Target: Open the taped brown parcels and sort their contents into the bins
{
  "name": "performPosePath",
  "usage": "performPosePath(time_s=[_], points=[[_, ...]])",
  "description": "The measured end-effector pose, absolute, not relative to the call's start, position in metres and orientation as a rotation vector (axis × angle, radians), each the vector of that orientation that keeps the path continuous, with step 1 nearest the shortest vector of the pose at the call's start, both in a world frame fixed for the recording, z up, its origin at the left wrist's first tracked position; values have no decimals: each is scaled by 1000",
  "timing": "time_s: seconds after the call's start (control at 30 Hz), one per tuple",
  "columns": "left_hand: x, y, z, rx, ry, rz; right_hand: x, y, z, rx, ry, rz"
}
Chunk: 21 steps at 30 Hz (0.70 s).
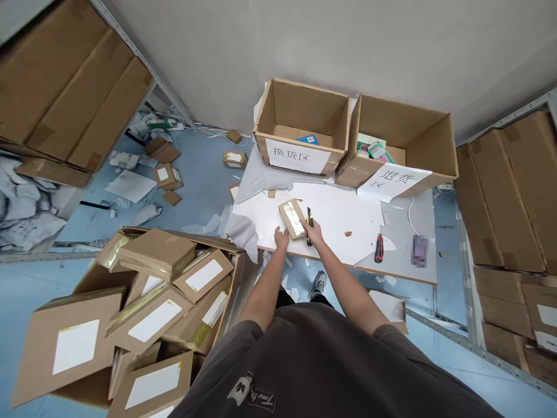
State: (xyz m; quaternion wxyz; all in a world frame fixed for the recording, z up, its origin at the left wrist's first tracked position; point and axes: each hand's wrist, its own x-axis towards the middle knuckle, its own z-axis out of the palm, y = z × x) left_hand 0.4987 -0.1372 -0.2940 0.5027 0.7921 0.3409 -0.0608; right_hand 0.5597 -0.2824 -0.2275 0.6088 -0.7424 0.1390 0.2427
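Note:
A small brown parcel with a white label (292, 218) rests near the front edge of the white-topped table (348, 212). My right hand (313, 233) is closed round a yellow and black utility knife (309, 223), its fingertips by the parcel's right side. At the parcel's lower left is my left hand (281, 238), fingers apart and holding nothing. A red and black cutter (379, 248) lies farther right on the table.
Two open cartons with handwritten signs, left (298, 157) and right (394, 181), stand at the table's back. A large carton (246, 278) full of parcels is at the left. Shelves with boxes (507, 197) flank the right; small boxes (169, 176) lie on the floor.

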Motion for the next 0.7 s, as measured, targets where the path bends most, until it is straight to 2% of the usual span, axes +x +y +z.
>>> performPosePath(time_s=[0.07,0.13,0.23,0.3,0.5,0.7], points=[[506,-116,-283,1976,855,-103,566,-277,-229,-1659,362,602],[519,-94,-270,2183,633,-79,577,-274,-230,-1662,380,638],[542,-69,-251,2419,135,-310,600,-269,-230,-1780,318,751],[554,-62,-245,2488,-12,-453,616,-263,-227,-1930,212,803],[557,-74,-246,2536,56,-509,646,-232,-215,-2523,-268,797],[550,-100,-243,2494,239,-451,652,-210,-198,-2746,-436,858]])
